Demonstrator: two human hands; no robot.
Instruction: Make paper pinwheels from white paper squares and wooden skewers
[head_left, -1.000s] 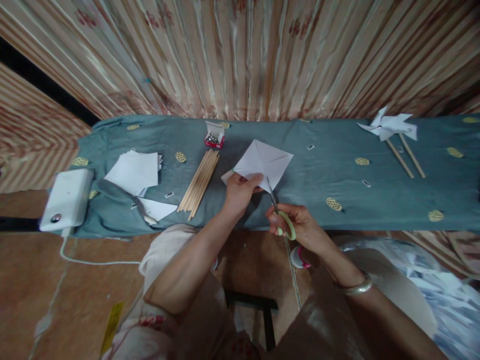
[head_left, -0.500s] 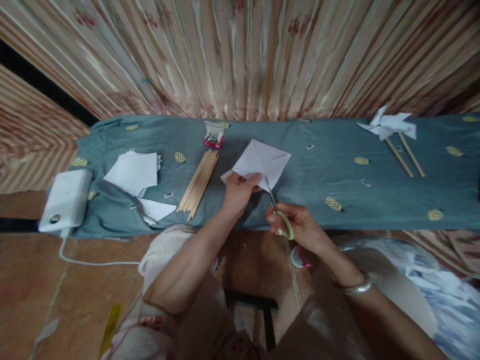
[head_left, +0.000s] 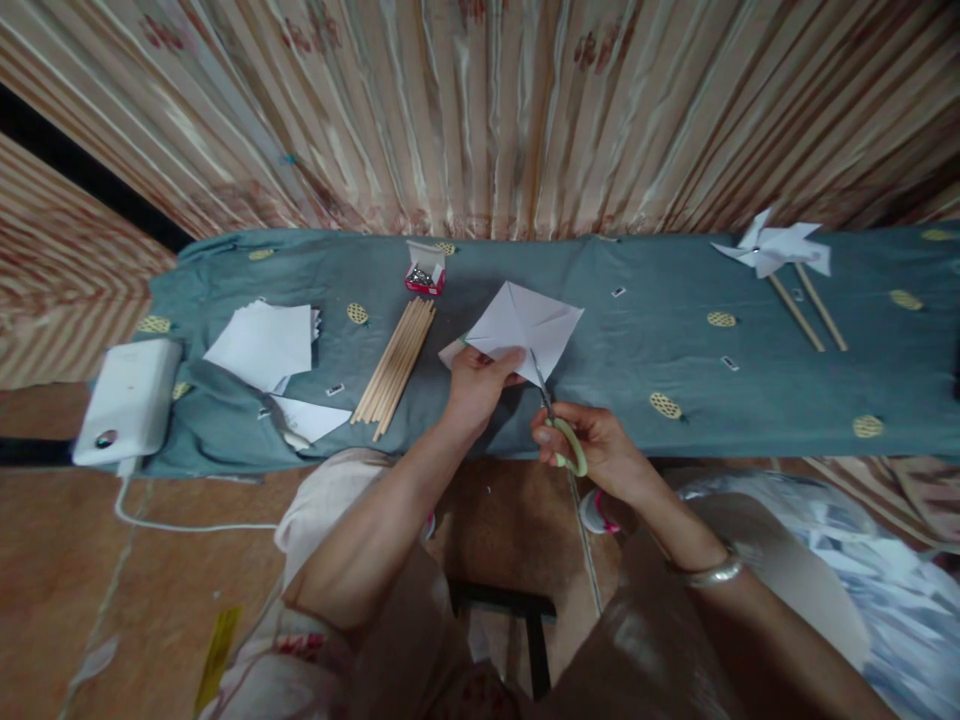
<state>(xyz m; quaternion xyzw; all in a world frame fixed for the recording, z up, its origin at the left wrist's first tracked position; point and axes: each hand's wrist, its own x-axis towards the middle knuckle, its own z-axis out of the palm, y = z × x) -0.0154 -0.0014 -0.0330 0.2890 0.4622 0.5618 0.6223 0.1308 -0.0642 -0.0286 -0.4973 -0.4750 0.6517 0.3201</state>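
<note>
My left hand (head_left: 480,385) pinches the near corner of a creased white paper square (head_left: 527,322), held just above the blue-green cloth (head_left: 645,350). My right hand (head_left: 592,448) grips pale green-handled scissors (head_left: 559,425). Their blades point up into the paper's lower edge, close beside my left thumb.
A bundle of wooden sticks (head_left: 396,365) lies left of the paper, with a small red box of pins (head_left: 424,270) behind it. A stack of white sheets (head_left: 264,345) and a white device (head_left: 126,400) sit far left. Finished paper pinwheels (head_left: 780,252) on sticks lie far right.
The scene has hardly changed. The view has shifted slightly, and both hands keep their hold on the paper and the scissors at the same spot.
</note>
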